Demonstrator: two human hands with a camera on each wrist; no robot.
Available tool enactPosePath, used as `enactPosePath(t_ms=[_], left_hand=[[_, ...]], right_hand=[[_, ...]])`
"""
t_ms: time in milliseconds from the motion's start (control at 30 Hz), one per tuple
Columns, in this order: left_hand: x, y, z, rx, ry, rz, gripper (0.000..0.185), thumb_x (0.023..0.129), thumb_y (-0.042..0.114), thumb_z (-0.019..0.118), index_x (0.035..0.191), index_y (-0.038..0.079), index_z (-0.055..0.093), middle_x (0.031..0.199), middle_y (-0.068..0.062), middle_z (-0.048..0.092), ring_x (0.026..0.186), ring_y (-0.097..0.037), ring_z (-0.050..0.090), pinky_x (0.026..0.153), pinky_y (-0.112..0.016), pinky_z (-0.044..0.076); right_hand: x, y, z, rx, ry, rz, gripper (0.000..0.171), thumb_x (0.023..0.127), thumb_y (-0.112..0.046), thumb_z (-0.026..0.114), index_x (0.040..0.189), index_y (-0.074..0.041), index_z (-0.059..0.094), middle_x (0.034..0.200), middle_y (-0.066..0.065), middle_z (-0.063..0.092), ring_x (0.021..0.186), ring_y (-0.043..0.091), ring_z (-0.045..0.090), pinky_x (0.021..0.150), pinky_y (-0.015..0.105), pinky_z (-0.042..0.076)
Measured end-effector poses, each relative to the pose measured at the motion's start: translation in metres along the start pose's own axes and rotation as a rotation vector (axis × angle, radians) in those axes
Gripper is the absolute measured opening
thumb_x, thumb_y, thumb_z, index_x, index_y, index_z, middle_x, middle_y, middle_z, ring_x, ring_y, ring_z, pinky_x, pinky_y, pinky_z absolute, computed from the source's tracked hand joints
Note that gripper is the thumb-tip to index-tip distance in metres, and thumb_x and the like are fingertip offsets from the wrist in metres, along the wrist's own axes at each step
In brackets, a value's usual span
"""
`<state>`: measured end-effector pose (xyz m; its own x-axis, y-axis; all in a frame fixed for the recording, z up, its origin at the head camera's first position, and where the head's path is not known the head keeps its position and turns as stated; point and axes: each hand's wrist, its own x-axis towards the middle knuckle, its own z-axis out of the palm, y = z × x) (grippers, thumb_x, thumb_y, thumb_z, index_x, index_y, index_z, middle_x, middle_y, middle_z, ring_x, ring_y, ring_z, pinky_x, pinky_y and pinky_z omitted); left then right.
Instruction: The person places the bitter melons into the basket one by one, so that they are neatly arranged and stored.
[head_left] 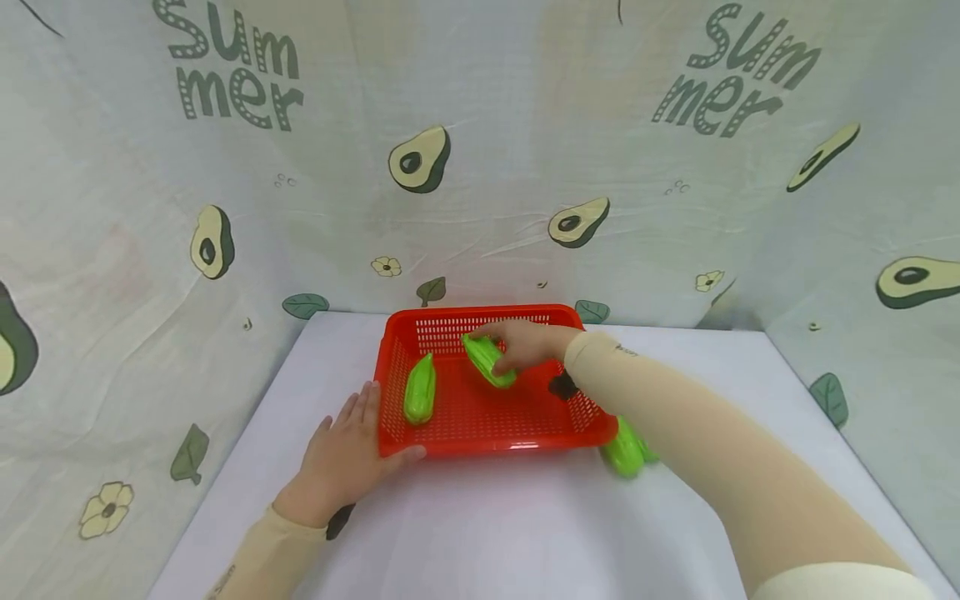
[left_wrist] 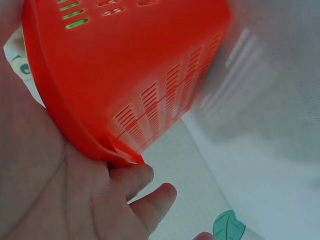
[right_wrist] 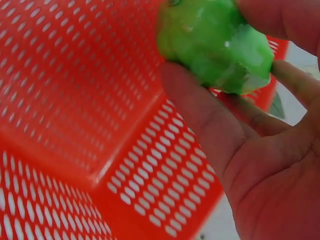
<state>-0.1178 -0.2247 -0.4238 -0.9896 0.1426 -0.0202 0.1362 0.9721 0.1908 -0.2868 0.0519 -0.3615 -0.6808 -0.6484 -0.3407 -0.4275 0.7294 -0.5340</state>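
Observation:
A red plastic basket (head_left: pixel 487 446) with slotted walls stands on the table. My right hand (head_left: pixel 528 343) is over it and grips a green ridged vegetable (head_left: pixel 483 354), thumb on one side and fingers on the other. In the right wrist view the blunt end of this green ridged vegetable (right_wrist: pixel 215 45) shows between thumb and fingers. A second green vegetable (head_left: pixel 420 390) lies in the left part of the basket. My left hand (head_left: pixel 348 454) rests against the basket's left front corner, fingers extended along the left rim; in the left wrist view its palm touches the rim (left_wrist: pixel 65 125).
Outside the basket's right front corner, more green vegetable shapes (head_left: pixel 624 450) lie on the white table (head_left: pixel 525 533), partly hidden by the right forearm. A printed cloth (head_left: pixel 495 108) with avocados and lettering hangs behind and along both sides.

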Motion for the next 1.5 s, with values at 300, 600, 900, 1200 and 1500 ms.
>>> enactPosePath(t_ms=[300,600,900,1200,1500], left_hand=[[0.002,0.004,-0.001,0.001,0.009,0.014,0.125,0.078,0.089,0.04,0.154,-0.008,0.02,0.157,-0.026,0.028,0.139,-0.049,0.032,0.1,-0.072,0.033],[0.002,0.006,-0.003,0.014,0.009,0.011,0.124,0.079,0.088,0.043,0.154,-0.008,0.021,0.157,-0.026,0.028,0.14,-0.048,0.032,0.101,-0.071,0.033],[0.003,0.005,-0.002,0.024,0.006,0.01,0.125,0.079,0.089,0.04,0.155,-0.008,0.019,0.158,-0.025,0.027,0.141,-0.047,0.03,0.102,-0.071,0.032],[0.002,0.005,-0.003,0.024,0.009,0.009,0.124,0.079,0.088,0.042,0.155,-0.008,0.019,0.158,-0.026,0.028,0.14,-0.048,0.031,0.102,-0.071,0.033],[0.001,0.003,-0.003,0.025,0.001,0.005,0.124,0.079,0.088,0.041,0.154,-0.008,0.02,0.158,-0.026,0.027,0.14,-0.049,0.031,0.101,-0.072,0.033]], right_hand=[[0.033,-0.004,0.027,0.014,-0.032,0.003,0.067,0.09,-0.015,0.074,0.15,-0.025,0.047,0.128,0.002,0.051,0.112,0.021,0.047,0.083,0.03,0.05],[0.043,-0.008,0.038,0.0,-0.035,-0.002,0.066,0.09,-0.018,0.075,0.15,-0.022,0.047,0.131,0.002,0.051,0.114,0.019,0.046,0.094,0.033,0.046],[0.048,-0.012,0.046,0.004,-0.067,-0.03,0.066,0.09,-0.018,0.076,0.15,-0.019,0.047,0.125,0.002,0.053,0.112,0.018,0.048,0.096,0.032,0.045],[0.052,-0.014,0.05,0.007,-0.072,-0.023,0.071,0.086,-0.014,0.079,0.15,-0.018,0.047,0.123,0.002,0.054,0.109,0.018,0.049,0.093,0.03,0.047],[0.055,-0.013,0.05,-0.002,-0.075,-0.026,0.071,0.087,-0.021,0.08,0.149,-0.02,0.047,0.128,0.001,0.054,0.116,0.019,0.05,0.101,0.035,0.044]])
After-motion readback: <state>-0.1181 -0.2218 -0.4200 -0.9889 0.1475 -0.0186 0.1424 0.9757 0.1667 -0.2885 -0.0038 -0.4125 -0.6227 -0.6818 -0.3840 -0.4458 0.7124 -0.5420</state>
